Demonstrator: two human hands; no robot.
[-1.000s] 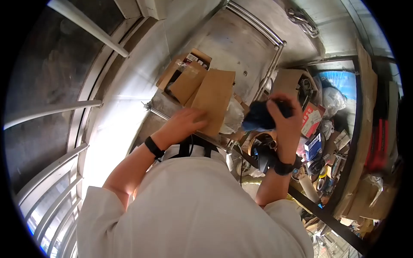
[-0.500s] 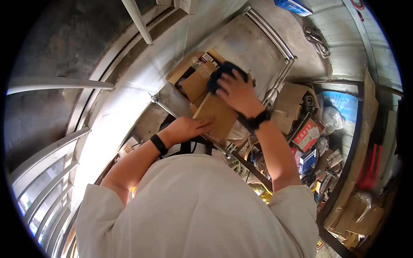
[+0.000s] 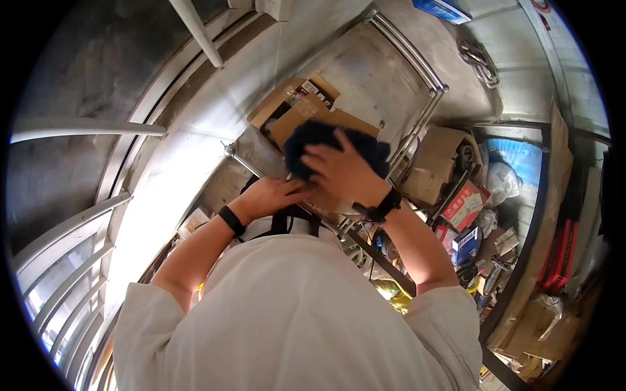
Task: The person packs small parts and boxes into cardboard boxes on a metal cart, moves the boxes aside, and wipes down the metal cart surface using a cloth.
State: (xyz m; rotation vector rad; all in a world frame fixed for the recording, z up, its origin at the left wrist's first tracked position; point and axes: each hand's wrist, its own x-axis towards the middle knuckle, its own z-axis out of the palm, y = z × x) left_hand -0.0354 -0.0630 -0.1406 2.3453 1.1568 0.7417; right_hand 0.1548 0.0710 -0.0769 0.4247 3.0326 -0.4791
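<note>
My right hand [image 3: 345,171] is spread over a bunched dark blue cloth [image 3: 375,151] and presses it against a cardboard box [image 3: 297,122]. A dark watch band circles that wrist. My left hand [image 3: 267,197] lies at the near edge of the box, its fingers stretched out flat and close together, the tips near the cloth. Its thumb is hidden. The box's flaps stand partly open, with small printed packets and clear plastic showing at its far end. Cloth and hand cover much of the near flap.
The box rests on a worn surface with metal rails [image 3: 407,52]. At right, a framed shelf holds another carton [image 3: 438,163], a red and white box [image 3: 464,203], a blue and white box [image 3: 465,244] and plastic bags [image 3: 503,184]. White bars [image 3: 78,244] line the left side.
My right hand has swept the dark blue cloth toward me and slightly left across the box. My left hand stays at the near edge, its fingers slightly more bent.
</note>
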